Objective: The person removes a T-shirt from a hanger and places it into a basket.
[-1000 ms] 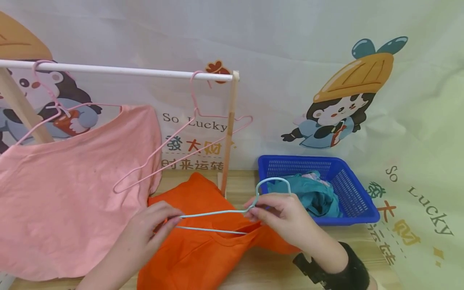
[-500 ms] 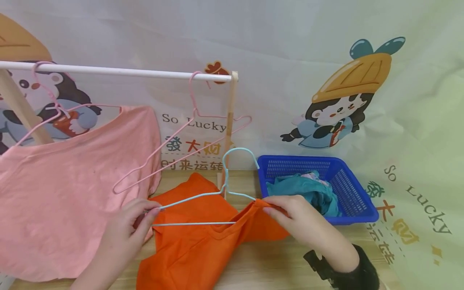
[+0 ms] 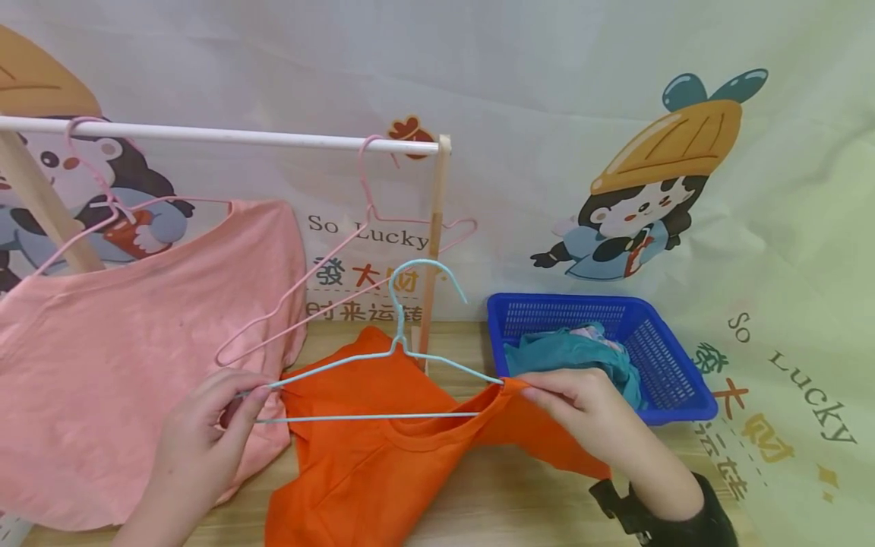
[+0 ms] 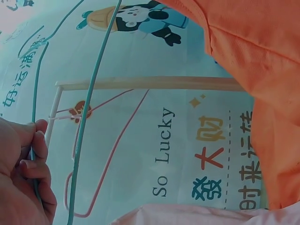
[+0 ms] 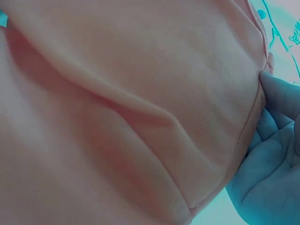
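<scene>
My left hand pinches the left end of a light blue clothes hanger, its hook pointing up. In the left wrist view, that hand's fingers curl round the hanger's thin arm. My right hand pinches the neckline of an orange shirt at the hanger's right shoulder. The hanger's right end lies inside the neck opening, hidden by the cloth. On the left side the hanger is outside the shirt, in front of it. Close up in the right wrist view, the shirt's cloth fills most of the picture beside my thumb.
A white rail on a wooden stand runs across the left. A pink shirt hangs there on a pink hanger, with a bare pink hanger beside it. A blue basket with teal clothing stands at the back right.
My right hand has let go of the hanger's neck and now holds the shirt's neckline. The hanger has shifted left, its hook turned upright, and my left hand has slid left with it.
</scene>
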Action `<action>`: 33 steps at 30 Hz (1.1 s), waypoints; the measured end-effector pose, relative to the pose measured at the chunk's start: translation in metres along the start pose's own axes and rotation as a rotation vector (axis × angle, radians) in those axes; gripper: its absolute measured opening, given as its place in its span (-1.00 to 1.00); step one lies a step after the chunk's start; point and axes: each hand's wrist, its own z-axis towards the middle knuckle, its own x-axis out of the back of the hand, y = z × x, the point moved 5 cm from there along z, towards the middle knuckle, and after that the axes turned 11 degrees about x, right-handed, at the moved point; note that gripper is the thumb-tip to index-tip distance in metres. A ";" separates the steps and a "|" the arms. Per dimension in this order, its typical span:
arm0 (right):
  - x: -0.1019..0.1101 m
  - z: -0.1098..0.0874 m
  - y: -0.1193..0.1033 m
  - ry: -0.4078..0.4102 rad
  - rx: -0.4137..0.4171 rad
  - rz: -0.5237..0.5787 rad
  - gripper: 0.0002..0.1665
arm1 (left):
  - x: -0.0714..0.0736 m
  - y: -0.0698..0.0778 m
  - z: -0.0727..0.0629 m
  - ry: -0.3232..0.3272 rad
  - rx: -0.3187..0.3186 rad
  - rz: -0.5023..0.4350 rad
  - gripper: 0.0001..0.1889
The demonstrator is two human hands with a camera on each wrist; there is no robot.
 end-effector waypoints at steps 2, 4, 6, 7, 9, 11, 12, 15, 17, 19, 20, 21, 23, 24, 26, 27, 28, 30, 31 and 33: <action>0.002 -0.002 0.003 0.011 0.004 0.014 -0.74 | 0.003 0.001 0.000 0.004 -0.001 -0.004 -0.78; 0.004 -0.005 0.007 0.023 -0.010 0.040 -0.74 | 0.006 0.001 0.001 0.009 -0.002 -0.003 -0.77; 0.006 -0.008 0.012 0.035 -0.042 0.074 -0.74 | 0.010 0.002 0.001 0.021 -0.003 0.007 -0.78; 0.006 -0.010 0.014 0.042 -0.055 0.094 -0.74 | 0.013 0.002 0.001 0.032 -0.005 0.010 -0.79; 0.007 -0.012 0.019 0.056 -0.091 0.117 -0.72 | 0.017 0.001 0.000 0.052 -0.004 0.020 -0.80; 0.008 -0.014 0.024 0.077 -0.137 0.134 -0.70 | 0.022 0.000 0.001 0.075 -0.010 0.014 -0.80; 0.009 -0.015 0.026 0.088 -0.155 0.144 -0.68 | 0.024 0.000 0.001 0.078 -0.008 0.007 -0.81; 0.011 -0.018 0.030 0.129 -0.235 0.181 -0.63 | 0.030 0.000 0.002 0.081 0.010 -0.008 -0.81; 0.012 -0.019 0.033 0.151 -0.283 0.211 -0.60 | 0.034 -0.001 0.003 0.089 0.025 -0.010 -0.84; 0.013 -0.020 0.035 0.168 -0.314 0.225 -0.57 | 0.038 -0.001 0.003 0.098 0.052 -0.010 -0.86; 0.013 -0.020 0.036 0.173 -0.328 0.227 -0.56 | 0.041 -0.002 0.003 0.108 0.064 -0.011 -0.88; 0.013 -0.021 0.037 0.176 -0.340 0.229 -0.55 | 0.043 -0.002 0.003 0.132 0.067 -0.023 -0.92; 0.013 -0.021 0.039 0.177 -0.366 0.236 -0.54 | 0.048 -0.004 0.004 0.188 0.072 -0.069 -0.94; 0.012 -0.021 0.040 0.178 -0.377 0.249 -0.53 | 0.050 -0.004 0.004 0.215 0.078 -0.092 -0.95; 0.010 -0.020 0.041 0.176 -0.400 0.269 -0.53 | 0.053 -0.004 0.005 0.275 0.064 -0.141 -0.94; 0.009 -0.018 0.041 0.176 -0.400 0.270 -0.53 | 0.054 -0.003 0.006 0.301 0.053 -0.164 -0.94; 0.007 -0.017 0.040 0.174 -0.401 0.273 -0.54 | 0.054 -0.001 0.006 0.318 0.043 -0.182 -0.95; 0.002 -0.013 0.038 0.166 -0.385 0.269 -0.56 | 0.053 0.002 0.007 0.341 0.027 -0.200 -0.93; 0.000 -0.010 0.037 0.162 -0.384 0.266 -0.57 | 0.053 0.004 0.007 0.348 0.022 -0.205 -0.92; -0.007 -0.006 0.035 0.155 -0.368 0.263 -0.61 | 0.052 0.005 0.008 0.363 0.018 -0.211 -0.91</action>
